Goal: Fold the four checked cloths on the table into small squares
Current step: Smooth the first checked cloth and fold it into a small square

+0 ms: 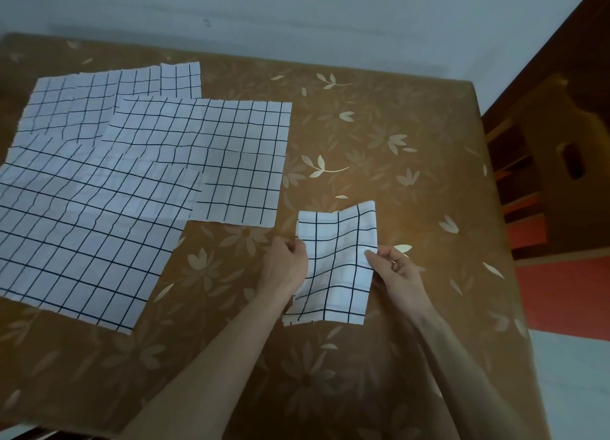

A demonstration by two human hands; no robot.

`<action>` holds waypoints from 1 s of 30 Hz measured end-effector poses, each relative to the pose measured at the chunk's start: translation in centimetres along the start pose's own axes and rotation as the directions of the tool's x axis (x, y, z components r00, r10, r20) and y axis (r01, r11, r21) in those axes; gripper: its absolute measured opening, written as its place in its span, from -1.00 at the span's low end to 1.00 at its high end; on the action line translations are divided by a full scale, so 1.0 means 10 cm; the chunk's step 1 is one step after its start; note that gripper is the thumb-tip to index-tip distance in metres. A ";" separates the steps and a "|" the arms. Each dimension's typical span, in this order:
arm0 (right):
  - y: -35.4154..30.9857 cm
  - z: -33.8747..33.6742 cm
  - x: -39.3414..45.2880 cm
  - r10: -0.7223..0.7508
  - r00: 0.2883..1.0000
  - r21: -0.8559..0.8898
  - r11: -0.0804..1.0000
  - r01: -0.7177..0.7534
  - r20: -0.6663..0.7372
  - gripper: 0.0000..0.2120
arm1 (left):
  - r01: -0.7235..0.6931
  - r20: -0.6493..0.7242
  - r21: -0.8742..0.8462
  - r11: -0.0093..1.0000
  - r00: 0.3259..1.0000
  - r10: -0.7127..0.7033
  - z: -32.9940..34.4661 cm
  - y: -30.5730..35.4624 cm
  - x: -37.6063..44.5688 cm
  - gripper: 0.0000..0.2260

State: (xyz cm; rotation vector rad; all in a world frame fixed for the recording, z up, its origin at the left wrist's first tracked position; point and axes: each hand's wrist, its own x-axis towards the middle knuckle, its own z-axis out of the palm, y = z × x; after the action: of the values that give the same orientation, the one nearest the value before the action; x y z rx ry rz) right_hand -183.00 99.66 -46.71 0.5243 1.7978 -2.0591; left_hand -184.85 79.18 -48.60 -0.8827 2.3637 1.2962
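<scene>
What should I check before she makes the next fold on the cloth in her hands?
1. Left hand grips the partly folded cloth at its left edge: ok.
2. Right hand pinches its right edge: ok.
3. Folded edges aligned: not ok, far end is wavy.
4. Bare table beyond it to lay it flat: ok.
5. Clear of the unfolded cloths on the left: ok.
6. Layers underneath square: cannot tell.

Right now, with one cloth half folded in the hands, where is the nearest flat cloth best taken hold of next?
Probably at the near right corner of the nearest flat cloth, coming from the right. That corner lies bare on the table, closest to the left hand and right hand, while its far edge overlaps the other cloths.
</scene>
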 end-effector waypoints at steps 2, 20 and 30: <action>0.02 -0.04 0.01 0.035 0.999 -0.040 0.999 -0.035 0.006 -0.87 | 0.027 0.004 0.000 1.000 1.000 -0.027 0.00 -0.01 0.00 -0.80; -0.46 0.15 -0.13 0.023 0.990 0.112 0.993 -0.039 0.142 -0.69 | 0.096 0.092 -0.269 0.958 0.993 -0.074 -0.18 -0.01 -0.18 -0.45; -0.41 0.06 -0.14 0.051 0.982 0.203 0.975 -0.089 0.182 -0.60 | 0.479 0.647 -0.499 0.723 0.761 -0.057 -0.22 0.18 -0.35 -0.50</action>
State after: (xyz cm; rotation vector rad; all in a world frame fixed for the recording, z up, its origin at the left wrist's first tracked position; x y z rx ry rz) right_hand -183.77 99.63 -42.43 0.4399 1.4513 -2.1853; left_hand -183.25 79.31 -44.40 -0.7933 1.2231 1.9314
